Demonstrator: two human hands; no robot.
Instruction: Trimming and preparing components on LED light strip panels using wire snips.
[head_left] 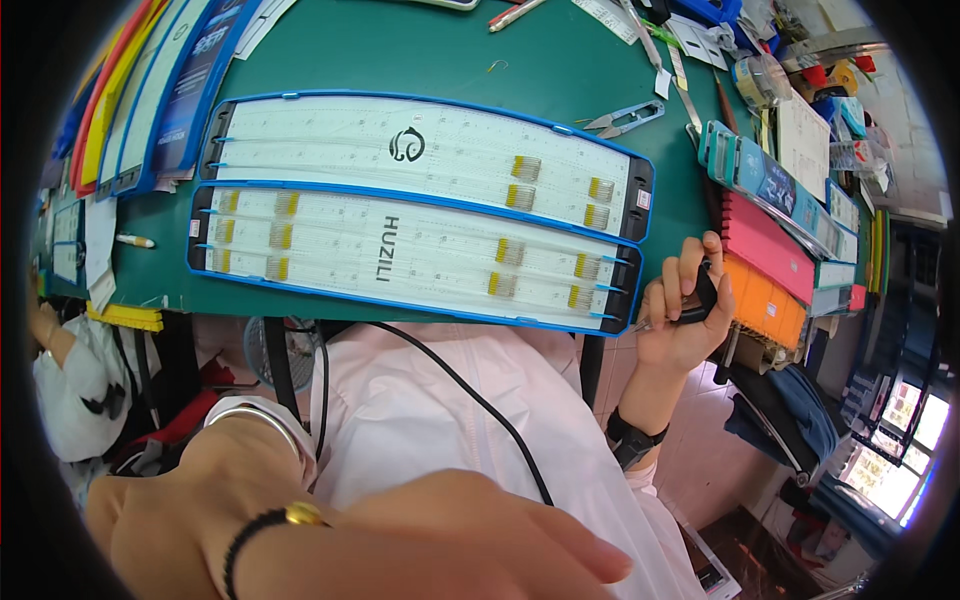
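Note:
An opened flat case (pixel 450 195) with blue edges and white panels lies on the green work surface in front of me. Small yellow bundles (pixel 520 196) of fine strands sit in rows on both halves. Beyond the case's lower right corner, my right hand (pixel 685 305) has its fingers curled around a small black object (pixel 706 293) whose kind I cannot make out. Large and close at the lower edge is my left hand (pixel 430 535), wearing a black cord bracelet with a gold bead. One digit stretches out to the right; the others are mostly cut off, and nothing shows in it.
Thread snips (pixel 622 118) lie above the case's right end. Pink (pixel 765 245) and orange (pixel 765 300) boxes stand by my right hand, beneath a teal case (pixel 765 185). Coloured folders (pixel 150 95) lean at the left. A black cable (pixel 470 395) crosses my lap. Another person's sleeve (pixel 85 390) shows left.

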